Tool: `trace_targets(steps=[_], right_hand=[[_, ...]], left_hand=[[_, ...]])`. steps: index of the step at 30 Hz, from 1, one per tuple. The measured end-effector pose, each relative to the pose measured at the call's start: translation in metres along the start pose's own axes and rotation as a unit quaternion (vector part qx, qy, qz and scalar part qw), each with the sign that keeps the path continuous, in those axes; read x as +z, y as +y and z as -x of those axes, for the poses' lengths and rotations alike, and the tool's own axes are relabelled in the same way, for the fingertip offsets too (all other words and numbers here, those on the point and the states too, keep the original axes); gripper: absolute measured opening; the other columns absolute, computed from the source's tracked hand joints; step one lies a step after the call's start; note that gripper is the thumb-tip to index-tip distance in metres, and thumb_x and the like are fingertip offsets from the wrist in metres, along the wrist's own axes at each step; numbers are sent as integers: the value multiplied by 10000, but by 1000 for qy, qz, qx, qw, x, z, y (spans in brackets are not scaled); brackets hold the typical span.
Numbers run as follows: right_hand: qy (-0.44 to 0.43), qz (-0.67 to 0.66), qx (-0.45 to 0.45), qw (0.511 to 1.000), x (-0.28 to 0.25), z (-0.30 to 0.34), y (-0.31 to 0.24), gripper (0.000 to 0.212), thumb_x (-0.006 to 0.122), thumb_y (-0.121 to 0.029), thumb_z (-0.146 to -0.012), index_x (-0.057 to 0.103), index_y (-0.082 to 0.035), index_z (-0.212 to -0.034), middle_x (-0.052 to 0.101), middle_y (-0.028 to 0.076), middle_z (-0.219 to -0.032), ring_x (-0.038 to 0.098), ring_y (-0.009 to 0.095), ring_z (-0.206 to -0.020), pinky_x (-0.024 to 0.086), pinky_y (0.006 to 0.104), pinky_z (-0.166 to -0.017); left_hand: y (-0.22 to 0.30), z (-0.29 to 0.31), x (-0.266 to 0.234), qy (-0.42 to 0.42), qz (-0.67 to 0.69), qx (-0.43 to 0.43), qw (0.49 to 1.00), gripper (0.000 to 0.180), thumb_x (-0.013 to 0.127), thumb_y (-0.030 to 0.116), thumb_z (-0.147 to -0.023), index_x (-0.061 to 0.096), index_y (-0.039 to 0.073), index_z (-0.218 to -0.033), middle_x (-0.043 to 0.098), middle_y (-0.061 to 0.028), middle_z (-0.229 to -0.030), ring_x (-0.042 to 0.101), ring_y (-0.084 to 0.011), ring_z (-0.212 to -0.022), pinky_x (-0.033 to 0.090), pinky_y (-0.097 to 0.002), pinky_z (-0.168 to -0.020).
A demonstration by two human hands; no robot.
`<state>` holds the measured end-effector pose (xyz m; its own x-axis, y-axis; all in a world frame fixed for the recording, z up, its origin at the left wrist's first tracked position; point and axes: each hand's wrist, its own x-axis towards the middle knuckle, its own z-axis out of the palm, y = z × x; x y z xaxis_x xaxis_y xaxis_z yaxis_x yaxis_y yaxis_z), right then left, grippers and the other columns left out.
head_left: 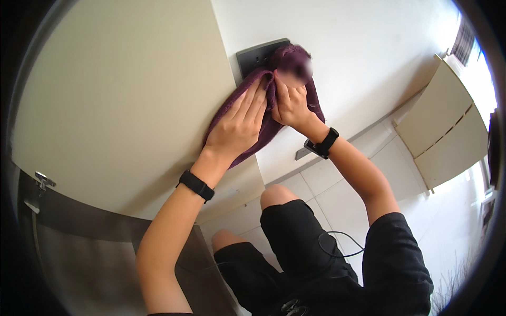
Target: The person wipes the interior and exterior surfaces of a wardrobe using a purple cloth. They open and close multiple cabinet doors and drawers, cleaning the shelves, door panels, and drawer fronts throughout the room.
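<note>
A dark purple cloth [270, 126] is pressed against the wall over a dark switch plate [252, 57]. My left hand [240, 124] lies flat on the cloth's left part, fingers stretched up toward the plate. My right hand [291, 108] grips a bunched part of the cloth beside the plate, with the cloth wrapped over its fingertips. Both wrists wear black bands. The plate's lower right part is hidden behind the cloth.
A beige door panel [116, 100] fills the left, with a metal latch [41, 181] at its lower left edge. White wall [369, 58] lies to the right, a beige cabinet [448, 131] at far right, and a tiled floor [337, 195] below my knees.
</note>
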<state>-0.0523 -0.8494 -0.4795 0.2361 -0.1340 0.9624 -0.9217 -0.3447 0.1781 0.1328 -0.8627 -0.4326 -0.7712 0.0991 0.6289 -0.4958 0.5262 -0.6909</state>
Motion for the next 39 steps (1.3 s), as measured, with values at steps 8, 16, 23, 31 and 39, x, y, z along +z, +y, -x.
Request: trace_targets(steps=[8, 16, 23, 31, 39], right_hand=[[-53, 9, -30, 998, -6, 16, 0, 533, 633, -109, -777, 531, 29, -1282, 563, 247, -1151, 550, 418, -1053, 443, 481, -956], [-35, -66, 3, 997, -34, -97, -8, 713, 570, 39, -733, 361, 44, -1415, 467, 294, -1319, 480, 467, -1137, 392, 485, -993], [26, -98, -21, 995, -21, -187, -61, 653, 661, -155, -842, 395, -35, -1427, 456, 246, -1346, 470, 428, -1184, 367, 486, -1028], [20, 11, -70, 997, 7, -158, -79, 648, 664, -204, -780, 481, -163, -1400, 501, 166, -1346, 522, 341, -1098, 395, 472, -1006], [31, 20, -83, 996, 11, -153, -80, 534, 584, -79, -805, 519, 4, -1328, 506, 280, -1286, 536, 459, -1048, 423, 498, -935]], left_hand=[[1, 22, 6, -81, -16, 65, 995, 466, 393, 201, -930, 549, -42, -1296, 489, -133, -1426, 394, -206, -1375, 249, -331, -1165], [-47, 4, -35, 3, 39, -77, 996, 511, 456, 237, -897, 507, 7, -1350, 458, -125, -1444, 401, -244, -1367, 238, -389, -1170], [-168, -12, -103, 130, -40, -193, 972, 572, 497, 265, -893, 446, 4, -1399, 451, -195, -1419, 412, -369, -1333, 335, -491, -1088], [-166, 32, -100, 53, -39, -127, 990, 588, 540, 247, -824, 496, 62, -1380, 474, -136, -1416, 430, -301, -1338, 371, -438, -1071], [-164, 35, -97, 64, -33, -128, 989, 539, 426, 283, -903, 492, 31, -1375, 459, -191, -1420, 418, -346, -1340, 308, -476, -1106]])
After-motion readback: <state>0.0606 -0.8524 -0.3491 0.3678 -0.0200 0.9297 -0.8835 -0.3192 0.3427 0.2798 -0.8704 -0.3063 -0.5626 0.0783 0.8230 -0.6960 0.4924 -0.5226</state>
